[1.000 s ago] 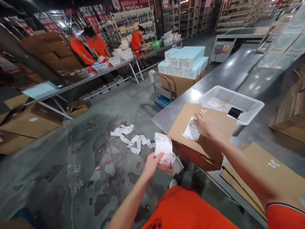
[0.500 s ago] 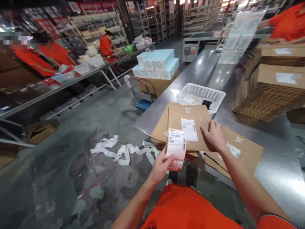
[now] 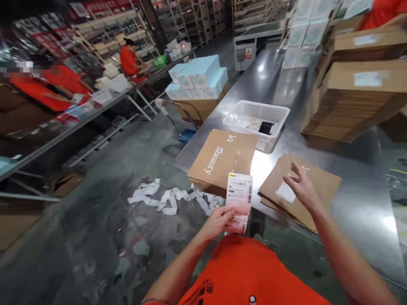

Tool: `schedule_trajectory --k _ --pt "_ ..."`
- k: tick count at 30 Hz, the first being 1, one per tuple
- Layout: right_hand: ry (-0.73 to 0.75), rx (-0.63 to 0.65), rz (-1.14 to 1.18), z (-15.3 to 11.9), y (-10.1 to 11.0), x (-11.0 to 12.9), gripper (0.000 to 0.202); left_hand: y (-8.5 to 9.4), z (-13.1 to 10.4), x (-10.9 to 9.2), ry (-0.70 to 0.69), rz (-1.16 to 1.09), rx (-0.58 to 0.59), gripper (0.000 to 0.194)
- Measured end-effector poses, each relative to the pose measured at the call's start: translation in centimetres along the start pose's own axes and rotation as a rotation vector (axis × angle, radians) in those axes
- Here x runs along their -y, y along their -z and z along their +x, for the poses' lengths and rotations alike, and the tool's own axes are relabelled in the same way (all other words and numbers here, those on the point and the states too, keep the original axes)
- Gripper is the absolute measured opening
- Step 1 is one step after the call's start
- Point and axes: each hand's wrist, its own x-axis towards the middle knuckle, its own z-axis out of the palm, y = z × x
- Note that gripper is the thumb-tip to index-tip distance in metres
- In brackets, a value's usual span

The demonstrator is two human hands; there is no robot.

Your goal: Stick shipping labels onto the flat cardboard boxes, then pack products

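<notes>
My left hand (image 3: 218, 223) is closed on a strip of printed shipping labels (image 3: 240, 192), held upright in front of my body. Just beyond it lies a pile of flat cardboard boxes (image 3: 222, 152) with white lettering on top. My right hand (image 3: 302, 186) is open, its fingers spread and holding nothing. It hovers over a second pile of flat cardboard boxes (image 3: 321, 182); whether it touches them I cannot tell. A white label (image 3: 286, 192) is stuck on the top box there, beside my fingertips.
On the metal table (image 3: 359, 212) stands a white plastic basket (image 3: 276, 123) with a black phone-like object (image 3: 266, 127) inside. A tall stack of flat cartons (image 3: 359, 106) rises at the right. White backing strips (image 3: 173, 197) litter the floor. Light-blue boxes (image 3: 203, 72) sit on a trolley. Several co-workers wear orange.
The labelled box from the left pile now lies on the right pile. My right hand has moved right and let go of it, and the left pile's printed top shows.
</notes>
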Motion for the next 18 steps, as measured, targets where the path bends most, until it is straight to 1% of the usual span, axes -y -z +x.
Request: schedule_trajectory --k 2,3,4,5,6,7,9,10,12,13,15,16,18 --pt "0.108 0.363 0.218 1.3 -2.1 5.3 0.072 0.3 -0.4 0.2 -0.017 0.005 -0.006 0.053" --pt "0.142 0.53 0.297 1.7 -3.3 7.6 0.068 0.7 -0.6 0.2 -0.021 0.012 -0.01 0.053" --pt "0.153 0.654 0.34 1.8 -4.4 9.5 0.06 1.1 -0.8 0.3 -0.025 0.016 -0.013 0.052" --pt "0.136 0.728 0.356 1.7 -5.5 11.0 0.05 1.7 -1.0 0.2 -0.042 0.006 -0.02 0.051" --pt "0.105 0.764 0.356 1.5 -6.5 12.1 0.042 2.3 -1.1 -0.1 -0.081 -0.021 -0.035 0.052" --pt "0.078 0.776 0.345 1.1 -7.5 12.8 0.038 2.9 -1.2 -0.4 -0.141 -0.059 -0.067 0.056" --pt "0.083 0.777 0.3 0.3 -9.2 13.5 0.039 4.1 -0.9 -1.6 -0.269 -0.132 -0.184 0.066" --pt "0.119 0.774 0.27 0.0 -10.0 13.7 0.04 4.5 -0.6 -2.3 -0.304 -0.147 -0.251 0.06" --pt "0.214 0.736 0.205 -0.4 -11.1 13.9 0.038 5.2 0.5 -3.4 -0.294 -0.131 -0.364 0.033" --pt "0.26 0.71 0.168 -0.5 -11.5 13.9 0.037 5.5 1.1 -3.8 -0.273 -0.115 -0.401 0.026" --pt "0.339 0.669 0.088 0.1 -12.3 14.0 0.034 6.2 2.3 -3.8 -0.245 -0.091 -0.441 0.032" --pt "0.37 0.649 0.048 0.8 -12.7 14.0 0.033 6.7 2.9 -3.4 -0.233 -0.086 -0.45 0.036" --pt "0.406 0.584 -0.014 2.9 -13.4 14.0 0.032 8.0 3.6 -1.9 -0.192 -0.079 -0.431 0.043"
